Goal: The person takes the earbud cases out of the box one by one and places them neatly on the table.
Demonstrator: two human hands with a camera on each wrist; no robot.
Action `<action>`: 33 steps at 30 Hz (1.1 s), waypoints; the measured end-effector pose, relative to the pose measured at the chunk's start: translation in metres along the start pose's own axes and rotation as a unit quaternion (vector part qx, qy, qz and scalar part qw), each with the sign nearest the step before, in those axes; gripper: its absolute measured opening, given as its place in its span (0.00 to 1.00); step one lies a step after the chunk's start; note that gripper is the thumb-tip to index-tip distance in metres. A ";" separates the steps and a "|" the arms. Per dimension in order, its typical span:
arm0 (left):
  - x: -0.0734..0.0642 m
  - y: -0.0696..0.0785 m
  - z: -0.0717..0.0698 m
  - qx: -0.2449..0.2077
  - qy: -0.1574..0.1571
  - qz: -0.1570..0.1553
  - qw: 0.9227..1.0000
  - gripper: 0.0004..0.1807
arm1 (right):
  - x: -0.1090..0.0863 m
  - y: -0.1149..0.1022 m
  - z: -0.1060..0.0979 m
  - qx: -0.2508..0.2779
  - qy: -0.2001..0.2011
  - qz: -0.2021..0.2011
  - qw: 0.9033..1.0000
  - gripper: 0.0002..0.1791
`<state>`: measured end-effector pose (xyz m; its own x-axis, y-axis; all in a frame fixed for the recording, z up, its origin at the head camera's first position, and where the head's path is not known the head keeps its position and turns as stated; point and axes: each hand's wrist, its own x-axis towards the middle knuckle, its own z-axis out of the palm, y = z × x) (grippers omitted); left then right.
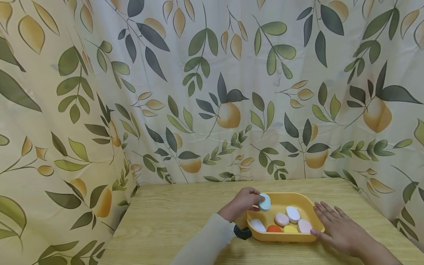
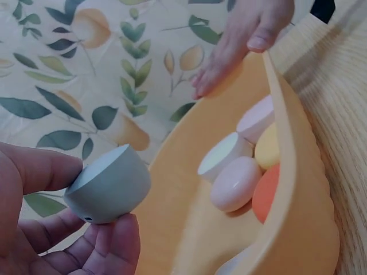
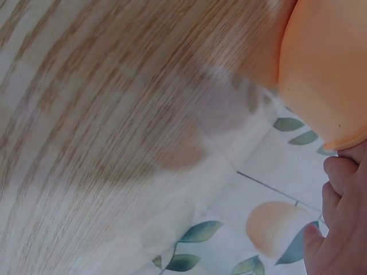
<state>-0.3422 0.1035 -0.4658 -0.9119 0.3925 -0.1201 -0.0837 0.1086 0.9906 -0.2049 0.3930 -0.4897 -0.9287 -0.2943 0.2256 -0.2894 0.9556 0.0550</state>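
My left hand [image 1: 244, 203] pinches a pale blue-green half-egg-shaped piece [image 2: 112, 184] between thumb and fingers. It is held over the left end of a yellow tray [image 1: 281, 237], its flat face showing in the head view [image 1: 264, 202]. In the left wrist view, the underside is rounded and has a small dark slot. My right hand [image 1: 342, 228] lies along the right end of the tray, fingers straight and thumb on the rim. Inside the tray are several similar rounded pieces, among them a pink one [image 1: 281, 219], an orange-red one [image 1: 274, 229] and a yellow one [image 1: 290, 229].
The tray stands on a light wood-grain table [image 1: 179, 213], near its front right. A curtain [image 1: 212, 110] printed with leaves and fruit hangs behind the table and along both sides. A black band [image 1: 243, 232] is on my left wrist.
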 end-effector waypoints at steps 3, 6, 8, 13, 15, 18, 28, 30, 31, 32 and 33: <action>0.000 -0.001 -0.004 -0.019 -0.008 0.003 1.000 0.07 | 0.000 -0.001 0.000 -0.002 0.003 -0.002 1.000 0.45; -0.001 -0.001 -0.008 -0.031 -0.016 0.007 0.999 0.07 | 0.000 0.000 -0.001 -0.004 0.003 -0.002 1.000 0.45; -0.002 0.000 -0.010 -0.037 -0.017 0.011 0.999 0.08 | 0.000 0.000 -0.002 -0.007 0.006 -0.004 1.000 0.45; -0.002 -0.004 -0.015 -0.054 -0.009 0.019 0.998 0.09 | -0.001 0.001 -0.001 -0.013 0.016 -0.009 1.000 0.45; -0.003 -0.005 -0.016 -0.064 -0.005 0.020 0.998 0.10 | -0.001 0.002 0.000 -0.011 0.017 -0.010 1.000 0.45; -0.003 -0.007 -0.018 -0.075 -0.001 0.022 0.997 0.11 | 0.000 0.002 0.001 -0.006 0.018 -0.010 1.000 0.45; -0.008 -0.009 -0.034 -0.100 0.005 0.020 0.995 0.14 | 0.002 0.002 0.003 0.010 0.001 0.005 1.000 0.46; -0.008 -0.011 -0.037 -0.103 0.003 0.019 0.994 0.14 | 0.001 0.003 0.004 0.011 0.005 0.003 1.000 0.45; -0.009 -0.012 -0.038 -0.106 0.001 0.019 0.994 0.13 | 0.000 0.004 0.005 0.011 0.006 0.002 1.000 0.45; -0.009 -0.013 -0.040 -0.109 -0.001 0.019 0.994 0.13 | 0.000 0.004 0.005 0.011 0.005 0.003 1.000 0.45; -0.010 -0.014 -0.041 -0.113 -0.003 0.018 0.993 0.13 | -0.001 0.005 0.006 0.011 0.005 0.004 1.000 0.46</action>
<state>-0.3486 0.0608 -0.4754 -0.9135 0.3983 -0.0833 -0.1389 -0.1127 0.9839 -0.2070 0.3974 -0.4954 -0.9286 -0.2868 0.2352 -0.2875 0.9572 0.0324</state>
